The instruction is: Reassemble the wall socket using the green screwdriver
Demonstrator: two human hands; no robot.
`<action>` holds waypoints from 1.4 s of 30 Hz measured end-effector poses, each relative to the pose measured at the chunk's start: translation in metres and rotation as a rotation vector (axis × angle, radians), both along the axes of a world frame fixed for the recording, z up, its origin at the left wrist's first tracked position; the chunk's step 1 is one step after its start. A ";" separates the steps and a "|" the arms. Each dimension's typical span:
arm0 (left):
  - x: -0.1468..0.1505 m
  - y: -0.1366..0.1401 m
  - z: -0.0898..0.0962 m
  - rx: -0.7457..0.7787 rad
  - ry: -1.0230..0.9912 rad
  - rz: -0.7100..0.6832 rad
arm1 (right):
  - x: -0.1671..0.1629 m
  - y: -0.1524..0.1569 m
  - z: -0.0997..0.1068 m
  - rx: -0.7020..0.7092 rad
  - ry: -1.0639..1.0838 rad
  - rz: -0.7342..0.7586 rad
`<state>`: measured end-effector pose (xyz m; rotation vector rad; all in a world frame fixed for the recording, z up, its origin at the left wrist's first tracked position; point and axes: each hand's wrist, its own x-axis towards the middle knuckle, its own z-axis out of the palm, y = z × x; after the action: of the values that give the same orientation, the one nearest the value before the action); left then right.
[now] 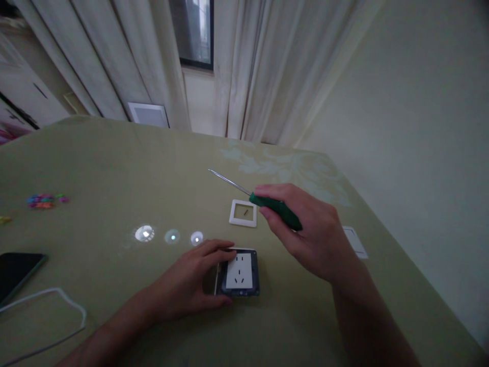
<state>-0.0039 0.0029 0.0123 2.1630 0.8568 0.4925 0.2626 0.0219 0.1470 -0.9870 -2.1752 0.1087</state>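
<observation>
My right hand [309,229] is closed around the green handle of a screwdriver [277,208], raised over the table with its metal shaft pointing to the upper left. Below it, my left hand [198,275] grips the left side of a wall socket [239,271], fingers on the top edge and thumb at the bottom. The socket has a white face with slots and a dark surround, and lies face up on the table. Just beyond it is a white square frame [231,213]; a small screw-like piece [246,212] shows inside its opening.
A white switch plate [355,242] lies right of my right hand, partly hidden. On the left are a dark phone [19,275], a white cable [57,291] and small colourful pieces [42,201]. Curtains and a wall border the table [153,168]. Bright reflections show on its surface.
</observation>
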 end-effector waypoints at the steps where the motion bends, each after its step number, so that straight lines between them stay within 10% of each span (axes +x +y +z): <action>1: 0.000 0.000 0.000 -0.009 -0.003 0.000 | 0.000 0.000 0.000 -0.006 -0.006 0.003; 42: 0.007 -0.004 -0.002 0.067 -0.069 0.019 | -0.003 -0.001 -0.004 -0.037 0.007 0.085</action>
<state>0.0031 -0.0006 0.0108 2.1869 0.8344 0.6105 0.2596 0.0210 0.1431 -0.9133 -2.2165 0.1925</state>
